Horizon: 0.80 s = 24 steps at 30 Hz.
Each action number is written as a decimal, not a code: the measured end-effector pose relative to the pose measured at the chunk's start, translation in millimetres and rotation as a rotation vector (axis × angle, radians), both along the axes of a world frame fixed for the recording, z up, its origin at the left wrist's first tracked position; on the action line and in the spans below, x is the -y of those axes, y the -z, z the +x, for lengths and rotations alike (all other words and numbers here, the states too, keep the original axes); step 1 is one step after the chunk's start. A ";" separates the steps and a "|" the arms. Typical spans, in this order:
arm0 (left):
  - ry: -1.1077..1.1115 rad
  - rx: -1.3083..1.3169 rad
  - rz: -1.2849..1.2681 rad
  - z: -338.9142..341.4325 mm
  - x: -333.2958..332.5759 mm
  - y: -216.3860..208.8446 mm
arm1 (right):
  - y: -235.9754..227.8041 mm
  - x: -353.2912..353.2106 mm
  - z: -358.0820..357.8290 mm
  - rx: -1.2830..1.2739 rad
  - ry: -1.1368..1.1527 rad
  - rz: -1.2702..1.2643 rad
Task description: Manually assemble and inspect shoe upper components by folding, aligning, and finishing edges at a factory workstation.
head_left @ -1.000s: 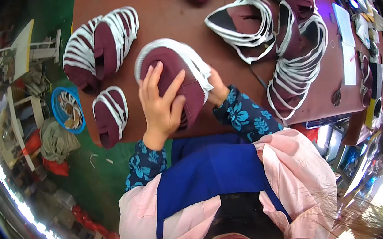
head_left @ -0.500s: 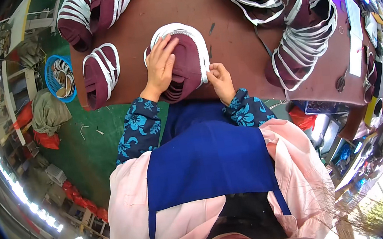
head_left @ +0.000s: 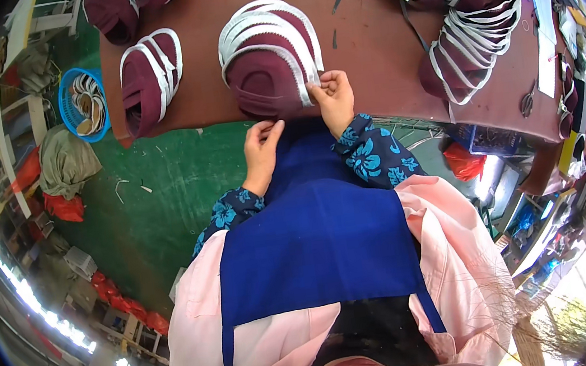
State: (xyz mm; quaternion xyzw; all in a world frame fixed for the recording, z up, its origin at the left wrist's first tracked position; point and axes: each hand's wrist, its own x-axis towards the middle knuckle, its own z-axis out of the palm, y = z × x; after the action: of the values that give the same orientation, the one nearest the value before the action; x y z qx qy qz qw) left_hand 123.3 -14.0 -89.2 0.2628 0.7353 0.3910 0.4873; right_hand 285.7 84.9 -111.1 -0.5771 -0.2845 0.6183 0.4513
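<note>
A stack of maroon shoe uppers [head_left: 259, 78] with white zigzag-edged rims stands at the near edge of the table, its layers fanned toward the back. My right hand [head_left: 334, 99] pinches the white rim of the front upper at its right side, thumb and forefinger closed on it. Just below the stack's near end, past the table edge, is my left hand [head_left: 262, 154]. Its thumb and forefinger are closed together near the upper's lower edge; whatever they may hold is too small to make out.
On the brown table [head_left: 359, 67], a smaller group of maroon uppers [head_left: 145, 88] lies to the left and a long curved row [head_left: 466, 55] to the right. Scissors [head_left: 528, 104] rest near the right edge. A blue basket [head_left: 66, 107] holding pieces stands left of the table.
My left hand has come off the top of the stack and moved down toward me, its fingers drawing together. The stack's layers now show more spread. My right hand stays at the right rim.
</note>
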 end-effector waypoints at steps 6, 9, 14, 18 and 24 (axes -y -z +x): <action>0.220 -0.315 0.252 -6.9 0.6 4.4 | -0.6 16.7 -4.4 0.066 -0.037 0.089; -0.070 0.411 0.252 -16.5 7.5 -9.2 | -0.9 20.1 -1.8 0.023 -0.067 0.073; -0.278 0.766 0.206 -32.4 12.4 -23.6 | 3.4 24.0 2.6 0.089 -0.092 0.074; -0.076 0.614 0.132 -25.5 19.9 -10.7 | -0.9 30.2 -2.6 0.379 -0.086 0.274; -0.077 0.412 0.178 -9.1 18.2 8.5 | -37.1 49.6 -13.2 0.499 -0.333 0.563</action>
State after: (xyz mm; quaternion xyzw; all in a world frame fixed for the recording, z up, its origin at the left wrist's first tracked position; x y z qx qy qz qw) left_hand 114.2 -32.3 -97.6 0.1910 0.5922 0.5182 0.5868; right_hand 272.5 35.3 -74.0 -0.5095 -0.6327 0.4219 0.4025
